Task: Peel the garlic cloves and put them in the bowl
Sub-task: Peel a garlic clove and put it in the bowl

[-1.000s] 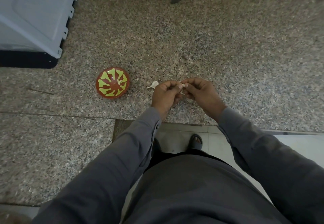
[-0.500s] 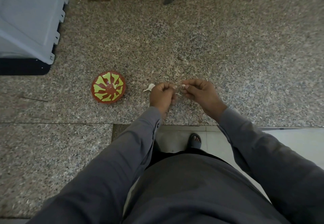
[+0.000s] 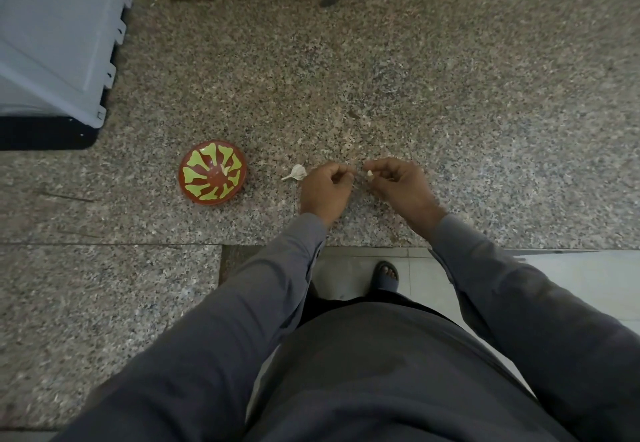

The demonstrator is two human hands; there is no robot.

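We look down on a speckled granite worktop (image 3: 450, 95) that fills the upper two thirds of the frame. Just right of centre, our right hand (image 3: 398, 183) has its fingers curled, and its fingertips pinch a small pale garlic clove (image 3: 370, 174) at the hand's left edge. Our left hand (image 3: 325, 187) sits just beside it, a small gap apart, with its fingers curled in towards the palm; we cannot tell whether anything thin, such as a scrap of skin, is caught between its fingertips. Both hands hang low over the worktop near its front edge.

Left of the left hand, almost touching its knuckles in the picture, a whitish garlic bulb (image 3: 297, 172) lies on the stone with its stalk pointing to the lower left. Further left, well apart from the hands, stands the bowl (image 3: 212, 176), round and red-brown with a yellow-green pattern fanning out from its centre. A few small pale pieces lie inside it near the upper right of the pattern; they are too small for us to name with certainty.

In the upper left corner sits a light grey plastic box (image 3: 52, 36) on a dark base. Our grey sleeves (image 3: 277, 285) run down to the bottom of the frame, and one sandalled foot (image 3: 386, 275) shows on the pale floor tiles below the worktop's edge.
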